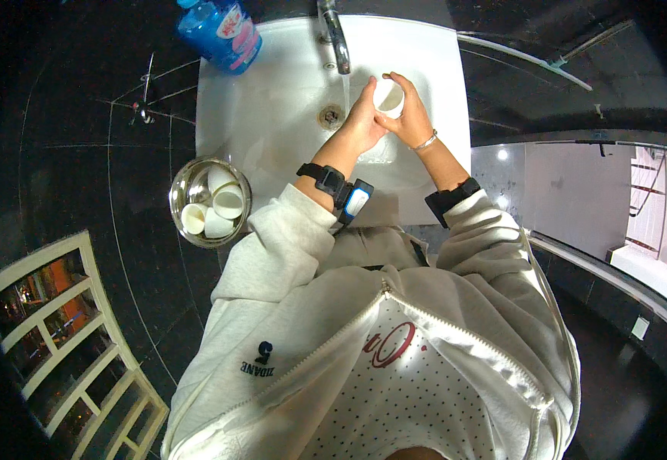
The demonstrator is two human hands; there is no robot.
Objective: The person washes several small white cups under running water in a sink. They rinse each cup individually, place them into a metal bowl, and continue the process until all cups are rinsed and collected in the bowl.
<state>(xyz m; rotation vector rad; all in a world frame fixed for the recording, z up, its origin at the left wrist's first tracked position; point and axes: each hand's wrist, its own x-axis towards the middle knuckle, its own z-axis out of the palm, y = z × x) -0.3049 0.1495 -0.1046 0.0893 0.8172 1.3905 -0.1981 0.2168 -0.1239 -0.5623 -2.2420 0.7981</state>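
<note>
A small white cup (389, 99) is held between my two hands over the white sink basin (287, 138), its open mouth facing up toward the camera. My left hand (363, 122) grips its left side, and my right hand (411, 115) wraps its right side and lower rim. Just left of the cup, a thin stream of water (346, 92) runs from the metal faucet (338, 40) toward the drain (331, 117). At the basin's left edge, a shiny metal bowl (177, 198) holds several similar white cups (219, 223).
A blue plastic bottle (221, 37) with a label stands at the sink's back left corner. A wall valve (145, 109) is left of the sink. A pale lattice frame (100, 287) lies at lower left, and a mirror or glass panel (574, 195) at right.
</note>
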